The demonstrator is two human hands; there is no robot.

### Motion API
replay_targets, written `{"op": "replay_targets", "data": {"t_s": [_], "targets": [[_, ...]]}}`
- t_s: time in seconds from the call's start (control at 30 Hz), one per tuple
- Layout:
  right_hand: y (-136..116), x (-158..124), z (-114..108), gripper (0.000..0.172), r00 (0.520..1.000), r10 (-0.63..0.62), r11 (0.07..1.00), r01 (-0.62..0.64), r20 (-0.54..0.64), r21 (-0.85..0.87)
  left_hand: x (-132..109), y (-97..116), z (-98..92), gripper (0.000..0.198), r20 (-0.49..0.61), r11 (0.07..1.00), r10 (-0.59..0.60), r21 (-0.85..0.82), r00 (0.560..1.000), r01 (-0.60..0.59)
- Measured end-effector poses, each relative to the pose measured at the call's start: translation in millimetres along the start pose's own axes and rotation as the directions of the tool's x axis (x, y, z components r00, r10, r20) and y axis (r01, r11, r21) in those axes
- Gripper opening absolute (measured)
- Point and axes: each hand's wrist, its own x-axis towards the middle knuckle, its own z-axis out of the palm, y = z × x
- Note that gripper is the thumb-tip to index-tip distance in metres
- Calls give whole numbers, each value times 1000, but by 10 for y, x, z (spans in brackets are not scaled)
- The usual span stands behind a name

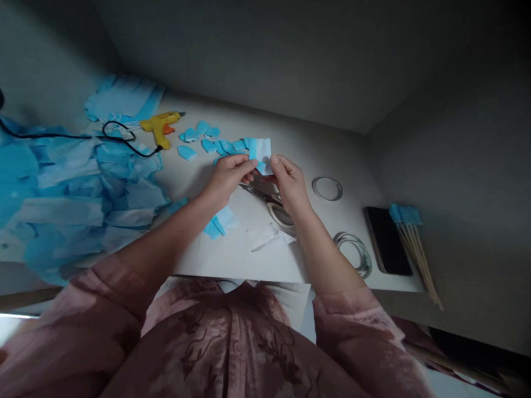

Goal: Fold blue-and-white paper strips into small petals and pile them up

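Between my two hands is a small piece of blue and white fabric [262, 150], its pale side showing. My left hand [230, 177] pinches its lower left corner, thumb on top. On the other side my right hand [290, 179] grips the right edge between thumb and fingers. A pair of scissors [282, 214] lies on the table just below the hands, its handles partly behind my right wrist. Small cut blue pieces [209, 145] are scattered beyond my left hand. White scraps [270, 238] and a folded blue piece [215, 226] lie nearer to me.
A yellow glue gun [159, 127] with a black cord rests at the back left, beside a big heap of blue and white fabric [74, 175]. On the right are a wire ring [327, 189], a wire coil [354, 252], a black phone [386, 241] and several blue-topped sticks [416, 245]. Walls enclose the table.
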Motion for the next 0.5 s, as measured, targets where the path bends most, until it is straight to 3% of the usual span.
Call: {"op": "replay_targets", "data": {"t_s": [0.23, 0.5], "targets": [[-112, -38, -13, 49, 998, 54, 998, -55, 12, 19, -29, -43, -9, 26, 219, 984, 4, 174, 976, -43], [-90, -39, -14, 39, 1000, 25, 999, -25, -9, 20, -56, -24, -13, 30, 230, 973, 28, 216, 973, -79]]}}
